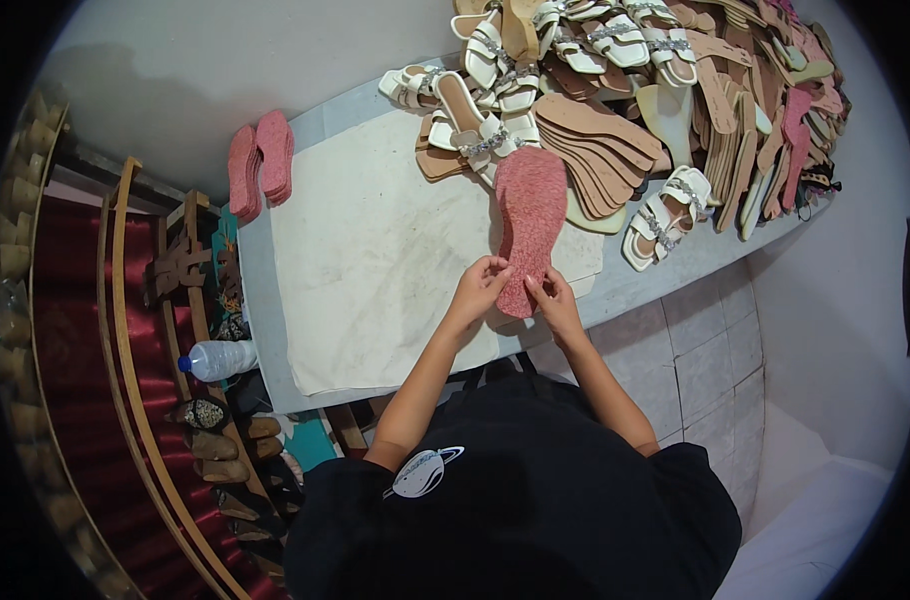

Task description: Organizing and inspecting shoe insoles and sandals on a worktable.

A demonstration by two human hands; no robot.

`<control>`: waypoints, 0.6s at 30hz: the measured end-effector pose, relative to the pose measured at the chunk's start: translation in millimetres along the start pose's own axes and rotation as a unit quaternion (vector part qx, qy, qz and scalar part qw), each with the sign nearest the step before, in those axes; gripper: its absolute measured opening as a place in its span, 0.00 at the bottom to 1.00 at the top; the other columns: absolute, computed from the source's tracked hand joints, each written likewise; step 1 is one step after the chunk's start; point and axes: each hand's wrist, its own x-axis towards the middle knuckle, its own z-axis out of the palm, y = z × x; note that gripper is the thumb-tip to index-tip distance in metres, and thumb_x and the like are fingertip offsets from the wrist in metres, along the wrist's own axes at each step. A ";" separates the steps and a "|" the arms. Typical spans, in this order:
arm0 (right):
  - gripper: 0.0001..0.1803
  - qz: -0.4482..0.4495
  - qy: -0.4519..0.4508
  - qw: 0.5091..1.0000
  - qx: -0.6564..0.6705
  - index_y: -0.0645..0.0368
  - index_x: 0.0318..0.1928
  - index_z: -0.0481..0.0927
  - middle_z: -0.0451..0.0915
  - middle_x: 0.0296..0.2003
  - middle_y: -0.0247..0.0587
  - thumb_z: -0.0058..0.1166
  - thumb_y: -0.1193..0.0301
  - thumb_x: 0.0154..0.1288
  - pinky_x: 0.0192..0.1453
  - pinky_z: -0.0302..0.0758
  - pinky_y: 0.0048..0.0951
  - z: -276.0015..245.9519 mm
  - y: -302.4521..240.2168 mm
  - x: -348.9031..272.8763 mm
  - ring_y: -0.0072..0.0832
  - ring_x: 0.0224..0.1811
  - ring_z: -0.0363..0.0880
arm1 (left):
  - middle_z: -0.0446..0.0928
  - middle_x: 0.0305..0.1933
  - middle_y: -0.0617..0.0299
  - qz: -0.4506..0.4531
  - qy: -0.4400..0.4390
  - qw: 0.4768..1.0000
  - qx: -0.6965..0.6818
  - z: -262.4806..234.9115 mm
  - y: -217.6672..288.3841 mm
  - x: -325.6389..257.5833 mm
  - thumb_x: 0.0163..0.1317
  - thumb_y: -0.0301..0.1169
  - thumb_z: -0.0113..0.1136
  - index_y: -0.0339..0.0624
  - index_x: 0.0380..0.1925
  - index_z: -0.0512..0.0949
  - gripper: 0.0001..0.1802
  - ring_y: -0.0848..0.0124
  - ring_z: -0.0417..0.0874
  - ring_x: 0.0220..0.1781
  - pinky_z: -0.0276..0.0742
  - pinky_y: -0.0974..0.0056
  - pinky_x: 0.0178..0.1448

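Observation:
A pink speckled insole [531, 205], possibly the top one of a stack, is held up over the table's near side, its narrow end toward me. My left hand [481, 290] grips that end at its left edge with bent fingers. On the opposite edge, my right hand [557, 303] pinches it with thumb and fingers. Just beyond it lie white sandals [465, 115] with jewelled straps, partly covered by the insole. To its right, a fanned stack of tan insoles [597, 150] rests against the pile.
Two stacks of pink insoles [260, 165] stand at the table's far left corner. A white sheet [365, 250] covers the table's left part. One white sandal pair [668, 217] lies near the right edge. A water bottle [222, 360] and a wooden shoe rack [125, 300] are at the left.

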 end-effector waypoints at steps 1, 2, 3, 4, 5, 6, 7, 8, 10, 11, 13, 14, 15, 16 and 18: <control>0.17 0.010 -0.009 1.000 0.007 0.63 0.48 0.70 0.73 0.39 0.35 0.53 0.68 0.60 0.43 0.67 0.18 3.3 -7.4 -6.2 0.17 0.42 0.69 | 0.75 0.28 0.65 0.024 -0.014 0.999 -0.016 -1.1 1.3 -3.2 0.60 0.30 0.53 0.36 0.40 0.70 0.10 0.83 0.73 0.29 0.69 0.77 0.31; 0.18 0.020 -0.018 1.000 0.014 0.62 0.48 0.70 0.72 0.41 0.38 0.53 0.69 0.59 0.43 0.67 0.18 7.1 -15.4 -11.9 0.18 0.44 0.68 | 0.75 0.28 0.65 0.023 -0.009 1.000 -0.018 -3.4 2.6 -7.9 0.60 0.30 0.53 0.36 0.40 0.70 0.10 0.83 0.73 0.29 0.69 0.77 0.31; 0.18 0.022 -0.017 1.000 0.012 0.62 0.48 0.70 0.72 0.41 0.38 0.53 0.69 0.59 0.43 0.67 0.18 10.9 -25.2 -17.5 0.18 0.44 0.68 | 0.76 0.28 0.64 -0.022 -0.024 0.999 -0.041 0.0 14.3 -13.4 0.60 0.29 0.53 0.37 0.39 0.69 0.10 0.83 0.73 0.27 0.68 0.77 0.29; 0.18 -0.040 0.054 0.994 -0.087 0.60 0.49 0.70 0.71 0.43 0.41 0.53 0.69 0.58 0.47 0.66 0.25 20.2 -34.9 -23.2 0.24 0.48 0.67 | 0.76 0.27 0.64 -0.066 -0.034 0.995 -0.063 -1.4 21.2 -18.9 0.60 0.29 0.53 0.37 0.39 0.69 0.10 0.84 0.73 0.25 0.68 0.78 0.26; 0.19 -0.102 0.123 0.970 -0.184 0.58 0.49 0.71 0.70 0.46 0.44 0.53 0.69 0.57 0.52 0.66 0.32 26.3 -38.4 -27.1 0.29 0.52 0.65 | 0.76 0.27 0.64 -0.066 -0.029 0.995 -0.064 -6.1 19.2 -20.8 0.60 0.29 0.53 0.37 0.39 0.69 0.10 0.84 0.73 0.25 0.68 0.78 0.26; 0.19 -0.101 0.119 0.970 -0.184 0.58 0.49 0.71 0.70 0.46 0.44 0.53 0.69 0.57 0.52 0.66 0.32 28.0 -37.8 -30.1 0.29 0.52 0.65 | 0.76 0.27 0.63 -0.059 -0.015 0.996 -0.066 -10.4 19.0 -22.4 0.60 0.28 0.53 0.36 0.39 0.68 0.10 0.83 0.73 0.24 0.68 0.78 0.25; 0.20 -0.259 0.073 0.905 -0.329 0.53 0.51 0.71 0.68 0.50 0.44 0.53 0.68 0.56 0.58 0.56 0.43 28.3 -37.5 -32.8 0.35 0.57 0.61 | 0.76 0.27 0.62 -0.052 -0.001 0.996 -0.068 -14.6 19.2 -24.2 0.60 0.28 0.53 0.36 0.39 0.68 0.10 0.83 0.73 0.23 0.67 0.79 0.24; 0.22 -0.405 0.024 0.793 -0.454 0.49 0.52 0.71 0.66 0.53 0.44 0.54 0.67 0.54 0.64 0.47 0.53 28.1 -37.6 -34.1 0.41 0.61 0.56 | 0.76 0.27 0.62 -0.050 0.004 0.996 -0.069 -18.8 19.4 -27.1 0.60 0.28 0.53 0.36 0.39 0.68 0.10 0.83 0.73 0.23 0.67 0.79 0.24; 0.25 -0.449 -0.107 0.739 -0.490 0.38 0.56 0.68 0.63 0.58 0.33 0.50 0.60 0.55 0.62 0.22 0.63 22.7 -36.2 -29.9 0.42 0.66 0.48 | 0.77 0.28 0.60 -0.036 0.054 0.988 -0.143 -22.4 28.3 -32.7 0.60 0.28 0.53 0.35 0.37 0.68 0.09 0.82 0.74 0.25 0.66 0.79 0.24; 0.25 -0.454 -0.165 0.692 -0.537 0.35 0.57 0.66 0.61 0.60 0.28 0.47 0.57 0.56 0.62 0.19 0.63 22.5 -35.9 -24.2 0.40 0.67 0.46 | 0.77 0.28 0.60 -0.035 0.056 0.987 -0.144 -26.3 30.8 -34.1 0.60 0.28 0.53 0.35 0.37 0.68 0.09 0.82 0.74 0.25 0.66 0.79 0.24; 0.25 -0.471 -0.236 0.616 -0.586 0.31 0.59 0.64 0.58 0.62 0.18 0.39 0.53 0.59 0.60 0.14 0.63 22.2 -40.2 -5.6 0.34 0.68 0.45 | 0.77 0.29 0.59 -0.008 0.057 0.989 -0.138 -37.2 35.3 -38.1 0.60 0.28 0.53 0.34 0.37 0.68 0.09 0.82 0.74 0.25 0.69 0.78 0.25; 0.25 -0.474 -0.240 0.614 -0.584 0.31 0.59 0.64 0.58 0.62 0.18 0.39 0.53 0.59 0.60 0.14 0.63 21.9 -43.6 6.1 0.34 0.68 0.45 | 0.77 0.29 0.59 -0.005 0.062 0.988 -0.139 -42.4 35.9 -39.8 0.60 0.28 0.53 0.34 0.37 0.68 0.09 0.82 0.74 0.25 0.69 0.78 0.25; 0.24 -0.497 -0.268 0.586 -0.581 0.31 0.59 0.64 0.58 0.62 0.18 0.39 0.53 0.60 0.60 0.14 0.63 23.4 -47.2 17.7 0.31 0.68 0.47 | 0.77 0.29 0.58 0.007 0.063 0.990 -0.122 -48.2 35.9 -42.5 0.60 0.28 0.53 0.34 0.37 0.68 0.09 0.81 0.75 0.26 0.69 0.77 0.26; 0.23 -0.518 -0.294 0.557 -0.579 0.31 0.59 0.64 0.59 0.61 0.18 0.38 0.54 0.61 0.60 0.13 0.63 26.5 -52.8 28.6 0.29 0.67 0.48 | 0.77 0.29 0.58 0.017 0.062 0.992 -0.106 -52.4 36.6 -45.1 0.60 0.27 0.53 0.34 0.37 0.69 0.09 0.81 0.75 0.26 0.70 0.77 0.27; 0.23 -0.528 -0.311 0.562 -0.556 0.31 0.60 0.62 0.58 0.62 0.18 0.35 0.55 0.63 0.60 0.13 0.62 36.8 -67.0 53.1 0.26 0.67 0.50 | 0.78 0.29 0.57 0.011 0.071 0.991 -0.113 -61.5 40.1 -51.4 0.60 0.27 0.53 0.34 0.37 0.69 0.09 0.81 0.75 0.27 0.71 0.77 0.28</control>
